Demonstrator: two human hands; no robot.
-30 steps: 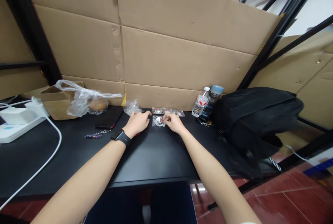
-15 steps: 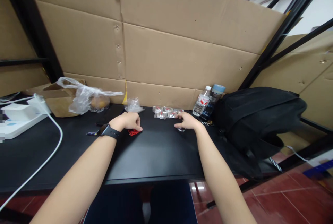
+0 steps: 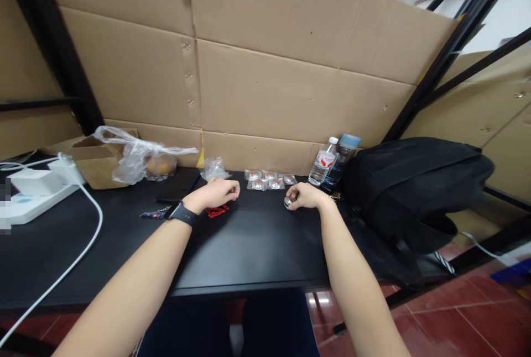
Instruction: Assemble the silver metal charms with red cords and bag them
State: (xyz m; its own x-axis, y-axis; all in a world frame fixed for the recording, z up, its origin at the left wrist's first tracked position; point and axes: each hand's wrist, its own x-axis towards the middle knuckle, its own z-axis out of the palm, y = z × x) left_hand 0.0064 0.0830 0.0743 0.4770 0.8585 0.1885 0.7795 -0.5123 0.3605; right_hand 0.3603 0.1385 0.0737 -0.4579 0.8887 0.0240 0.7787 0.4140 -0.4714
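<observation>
My right hand (image 3: 309,197) pinches a small round silvery object (image 3: 289,201) at its edge, on or just above the black table; its exact kind is too small to tell. My left hand (image 3: 219,192), with a black watch (image 3: 179,213) on the wrist, is closed with curled fingers; whatever they hold, if anything, is hidden. Just below it lies a bundle of red cords (image 3: 218,211). Behind the hands, several round silvery pieces in clear wrappers (image 3: 267,181) sit in two rows. A crumpled clear plastic bag (image 3: 214,168) rests behind my left hand.
A water bottle (image 3: 322,164) and a blue-lidded bottle (image 3: 343,161) stand at the back right, beside a black backpack (image 3: 415,191). On the left are a white power strip (image 3: 37,205) with a cable, a cardboard box (image 3: 97,166) and a bag with round fruit (image 3: 160,164).
My left hand has risen and shifted right, away from the red cords. My right hand has drawn slightly right, away from the wrapped pieces, and its fingers have closed on the round silvery object.
</observation>
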